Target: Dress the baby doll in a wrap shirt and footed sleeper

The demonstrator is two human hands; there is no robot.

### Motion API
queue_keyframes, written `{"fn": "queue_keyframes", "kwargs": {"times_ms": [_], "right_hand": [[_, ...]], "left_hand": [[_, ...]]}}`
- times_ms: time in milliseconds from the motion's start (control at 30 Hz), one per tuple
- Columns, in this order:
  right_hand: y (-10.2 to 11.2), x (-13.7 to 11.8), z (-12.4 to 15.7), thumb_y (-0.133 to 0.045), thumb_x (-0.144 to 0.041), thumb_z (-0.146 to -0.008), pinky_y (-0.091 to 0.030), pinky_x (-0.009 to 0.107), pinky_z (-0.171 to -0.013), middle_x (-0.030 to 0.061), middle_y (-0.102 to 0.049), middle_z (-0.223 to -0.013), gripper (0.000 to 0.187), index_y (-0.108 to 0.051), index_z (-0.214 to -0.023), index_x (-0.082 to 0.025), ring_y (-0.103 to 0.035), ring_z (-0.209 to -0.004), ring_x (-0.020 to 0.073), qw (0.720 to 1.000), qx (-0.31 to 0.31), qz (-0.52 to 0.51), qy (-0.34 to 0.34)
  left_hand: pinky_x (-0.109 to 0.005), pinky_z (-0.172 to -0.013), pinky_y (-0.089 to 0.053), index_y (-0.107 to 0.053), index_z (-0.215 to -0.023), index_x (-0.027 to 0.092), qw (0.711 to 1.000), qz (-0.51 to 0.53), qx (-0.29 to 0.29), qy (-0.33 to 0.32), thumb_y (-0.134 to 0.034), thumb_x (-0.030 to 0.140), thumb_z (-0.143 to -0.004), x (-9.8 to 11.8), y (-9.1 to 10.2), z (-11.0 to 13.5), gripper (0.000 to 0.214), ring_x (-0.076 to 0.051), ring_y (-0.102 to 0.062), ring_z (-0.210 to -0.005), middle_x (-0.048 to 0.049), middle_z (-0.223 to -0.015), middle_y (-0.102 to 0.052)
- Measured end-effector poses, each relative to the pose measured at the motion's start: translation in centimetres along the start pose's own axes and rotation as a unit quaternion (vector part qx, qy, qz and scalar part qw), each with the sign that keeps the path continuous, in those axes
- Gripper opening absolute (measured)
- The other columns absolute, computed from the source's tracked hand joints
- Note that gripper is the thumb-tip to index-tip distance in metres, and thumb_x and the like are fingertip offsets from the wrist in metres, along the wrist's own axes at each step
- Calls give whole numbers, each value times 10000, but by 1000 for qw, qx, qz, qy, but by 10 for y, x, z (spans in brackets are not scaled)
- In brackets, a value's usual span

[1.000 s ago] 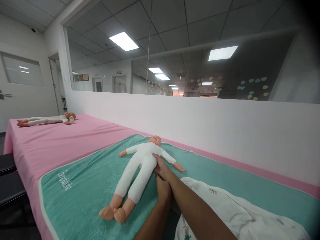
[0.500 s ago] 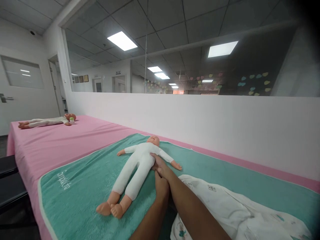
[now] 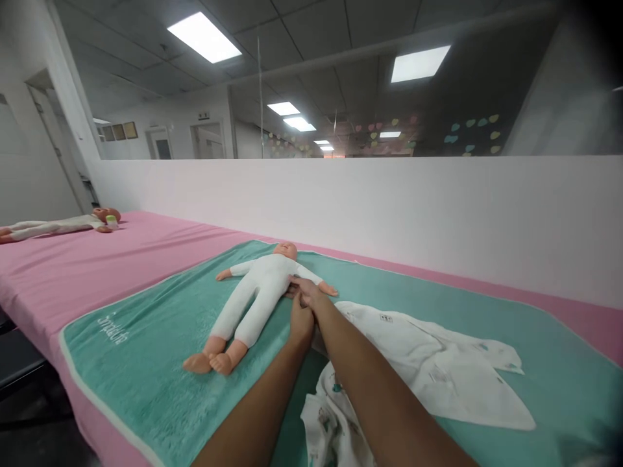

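Note:
A baby doll (image 3: 265,275) in a white bodysuit lies on its back on a green towel (image 3: 160,370), its arms spread and bare feet toward me. My right hand (image 3: 307,292) is at the doll's side by the waist, fingers stretched out and touching or nearly touching the suit. Just below it, my left hand (image 3: 302,319) is closed and meets the right hand. Whatever its fingers hold, if anything, is hidden. Beside my right forearm lies a white printed baby garment (image 3: 438,357), spread out, with a bunched part (image 3: 331,415) nearer me.
The towel covers part of a pink-covered table (image 3: 160,253). A second doll (image 3: 58,227) lies at the far left, next to a small jar with a green lid (image 3: 111,222). A white wall (image 3: 365,201) with a window runs behind the table. A dark chair (image 3: 22,363) stands at left.
My view has turned right and down, so everything sits further left and higher, and more of the white garment shows. Both hands stay together at the doll's side.

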State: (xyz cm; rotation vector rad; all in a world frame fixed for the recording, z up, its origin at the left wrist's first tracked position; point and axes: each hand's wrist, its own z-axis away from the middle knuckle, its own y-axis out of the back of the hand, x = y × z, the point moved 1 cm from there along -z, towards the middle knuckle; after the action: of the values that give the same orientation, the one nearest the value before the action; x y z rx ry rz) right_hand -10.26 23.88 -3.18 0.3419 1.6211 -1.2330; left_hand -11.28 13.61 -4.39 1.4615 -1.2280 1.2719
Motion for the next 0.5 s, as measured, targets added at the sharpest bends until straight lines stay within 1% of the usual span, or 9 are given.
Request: {"fn": "queue_keyframes", "kwargs": {"times_ms": [67,100,200,300,367,400,433,467,500], "right_hand": [[18,-14,21,-559,-316,-823,-483,411,-847,131,-625,-989,238,-539,-971,-130,-570,-1029,227,1000,12,13,-11],[29,-21,34,-554,-338,-827,-481,408,-849,149,-617,-1003,256,-543,-955,-117,-566,-1040,230,1000,17,20,-11],[62,-48,83,-580,-355,-813,-472,398,-859,153,-610,-1045,265,-564,-937,-121,-567,-1040,222,998,33,50,21],[104,-77,147,-646,-281,-762,-453,380,-870,99,-619,-1058,234,-594,-959,-167,-577,-995,198,988,81,106,77],[139,-95,198,-689,-233,-712,-428,352,-879,69,-630,-1015,227,-620,-922,-181,-569,-963,189,970,143,158,113],[158,-103,224,-715,-193,-669,-409,331,-884,59,-638,-950,205,-632,-855,-174,-561,-940,188,958,180,187,127],[177,-110,251,-727,-167,-640,-388,316,-896,47,-636,-916,197,-636,-815,-179,-546,-942,188,944,210,213,139],[194,-115,275,-719,-178,-646,-367,309,-906,35,-632,-916,181,-636,-806,-193,-530,-958,191,930,238,235,151],[209,-120,298,-694,-222,-678,-354,310,-904,31,-630,-923,142,-637,-807,-205,-521,-962,198,902,276,288,168]], "left_hand": [[-354,-767,-529,-225,-1375,126,1000,13,6,17,-382,121,-783,-1,-5,3,613,-211,-627,-929,-150,-1098,-605],[-342,-773,-526,-255,-1356,122,1000,-8,12,10,-375,111,-778,0,-7,5,590,-203,-623,-940,-155,-1140,-584],[-359,-918,-450,-406,-1260,132,986,-153,25,-64,-396,80,-740,6,-8,11,522,-218,-527,-1114,-137,-1281,-494],[-384,-1053,-289,-500,-1178,127,944,-304,12,-124,-426,72,-716,12,-5,16,471,-243,-377,-1250,-128,-1321,-457],[-373,-1062,-249,-512,-1168,96,907,-399,3,-139,-440,115,-741,13,-4,17,434,-254,-357,-1252,-152,-1303,-463],[-376,-1051,-252,-509,-1172,74,887,-440,-1,-141,-449,152,-758,13,-4,17,426,-267,-369,-1236,-172,-1275,-480],[-389,-1035,-263,-503,-1177,55,875,-465,-2,-136,-460,196,-772,12,-4,17,431,-285,-383,-1216,-189,-1242,-501],[-404,-1015,-276,-501,-1177,45,871,-474,-3,-127,-475,242,-779,12,-5,17,445,-303,-393,-1199,-202,-1213,-517],[-415,-995,-288,-505,-1168,48,869,-482,-5,-116,-489,289,-782,11,-6,17,455,-316,-400,-1186,-207,-1195,-528]]}}
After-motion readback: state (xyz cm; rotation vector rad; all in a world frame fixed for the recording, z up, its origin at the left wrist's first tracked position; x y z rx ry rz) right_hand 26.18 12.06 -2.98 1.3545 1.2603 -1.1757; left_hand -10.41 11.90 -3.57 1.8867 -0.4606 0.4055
